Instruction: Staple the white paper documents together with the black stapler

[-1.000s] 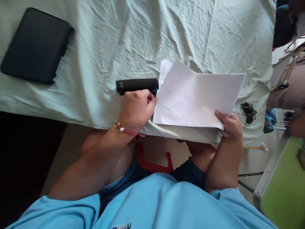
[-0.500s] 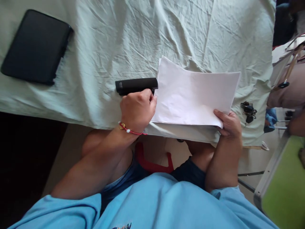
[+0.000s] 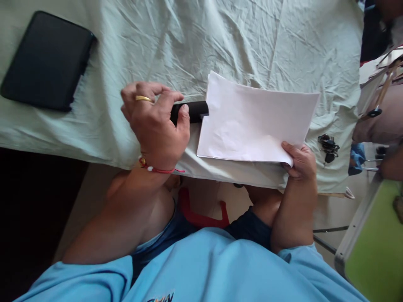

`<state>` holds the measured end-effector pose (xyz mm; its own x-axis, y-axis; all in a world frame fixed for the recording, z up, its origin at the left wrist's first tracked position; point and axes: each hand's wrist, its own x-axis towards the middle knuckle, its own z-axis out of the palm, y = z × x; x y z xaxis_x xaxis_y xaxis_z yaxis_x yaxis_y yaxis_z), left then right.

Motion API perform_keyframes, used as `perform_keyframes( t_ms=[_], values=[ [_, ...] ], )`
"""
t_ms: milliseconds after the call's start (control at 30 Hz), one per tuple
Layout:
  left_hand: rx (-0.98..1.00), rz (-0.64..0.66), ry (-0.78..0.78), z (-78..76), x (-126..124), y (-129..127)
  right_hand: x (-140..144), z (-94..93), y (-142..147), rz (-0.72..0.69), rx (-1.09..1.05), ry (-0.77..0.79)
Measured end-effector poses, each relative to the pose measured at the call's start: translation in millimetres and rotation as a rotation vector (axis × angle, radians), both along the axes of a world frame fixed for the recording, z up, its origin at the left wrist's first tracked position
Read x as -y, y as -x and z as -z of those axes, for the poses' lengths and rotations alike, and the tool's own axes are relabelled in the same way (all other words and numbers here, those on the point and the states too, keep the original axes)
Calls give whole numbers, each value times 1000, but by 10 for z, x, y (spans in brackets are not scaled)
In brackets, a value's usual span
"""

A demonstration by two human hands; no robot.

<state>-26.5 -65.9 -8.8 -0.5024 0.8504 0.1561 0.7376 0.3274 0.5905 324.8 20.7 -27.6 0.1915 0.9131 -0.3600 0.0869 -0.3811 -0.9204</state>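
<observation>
— Left hand (image 3: 154, 123)?
— Curled over the black stapler (image 3: 192, 112) mid-frame; its label is covered.
— Right hand (image 3: 299, 161)?
— Pinching the white sheets' (image 3: 255, 121) lower right corner; blank, no writing.

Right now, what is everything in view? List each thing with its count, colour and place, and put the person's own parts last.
stapler: one, black, on the cloth beside the left corner of the paper, under the left hand
paper: a thin stack, white, at the near table edge
cloth: one, pale green, wrinkled, covering the table
case: one, black, flat, far left on the cloth
keys: one bunch, dark, on the cloth right of the paper
stool: one, red, under the table between the knees
left hand: gold ring, red wrist cord, wrapped over the stapler
right hand: pinching the paper's near right corner
</observation>
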Motion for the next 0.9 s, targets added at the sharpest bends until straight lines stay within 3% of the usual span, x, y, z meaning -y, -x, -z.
perform_keyframes(
  t_ms=[133,467,900],
  values=[
    [127,178,92,52,-32,93,-4,-17,9,24,2,10],
    [-9,250,77,115,-45,-130,36,-105,-133,43,33,11],
    [6,374,95,86,-53,-77,61,-124,-319,50,42,-10]
  ],
)
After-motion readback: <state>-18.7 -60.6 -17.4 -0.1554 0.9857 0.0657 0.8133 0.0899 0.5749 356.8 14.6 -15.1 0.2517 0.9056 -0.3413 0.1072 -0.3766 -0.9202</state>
